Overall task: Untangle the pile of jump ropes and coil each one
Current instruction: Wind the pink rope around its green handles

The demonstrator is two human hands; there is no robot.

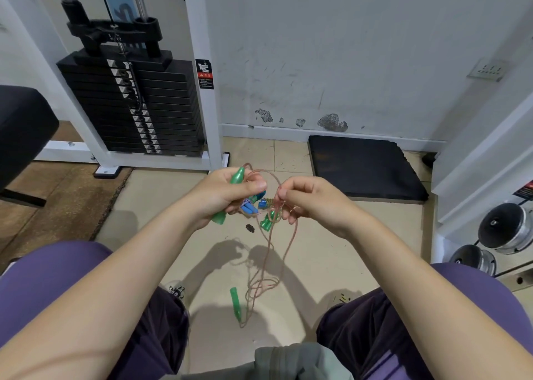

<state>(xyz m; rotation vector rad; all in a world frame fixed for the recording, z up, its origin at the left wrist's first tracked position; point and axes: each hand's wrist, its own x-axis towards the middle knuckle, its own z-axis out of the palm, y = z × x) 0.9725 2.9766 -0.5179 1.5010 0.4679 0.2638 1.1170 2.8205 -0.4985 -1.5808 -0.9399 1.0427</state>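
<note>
Grey-green cloth [302, 362], bunched, lies at the bottom edge between my knees. Purple trouser legs [52, 278] frame both sides of the view.

Item: left hand [227, 190], raised over the floor, fingers curled round a green jump-rope handle [230, 198]; the handle's narrow end sticks up past my thumb, its wider end shows below my palm.

Item: right hand [305, 199], just beside the left, thumb and fingertips pinching a thin pinkish cord [269, 244]. That cord arcs between both hands, then hangs down in long strands from the right hand.

Item: loose loops of the same pinkish cord [261, 287] on the beige floor tiles [326, 250], between my legs, with a second green handle [235, 300] lying at their left.

Item: tangled pile of other ropes [259, 208], seen through the gap between my hands; blue handles [248, 209] and a pair of green handles [266, 222] show, along with some yellowish coiled cord. Whether they rest on the floor or hang from my grip, I cannot tell.

Item: small dark scrap [249, 228] on the tiles near the pile.

Item: black weight stack [132, 102] in a white machine frame [202, 71], far left. Black floor mat [364, 167] against the scuffed wall, right of centre. Chrome dumbbells [501, 228], far right. Black padded seat [23, 131], left edge.
</note>
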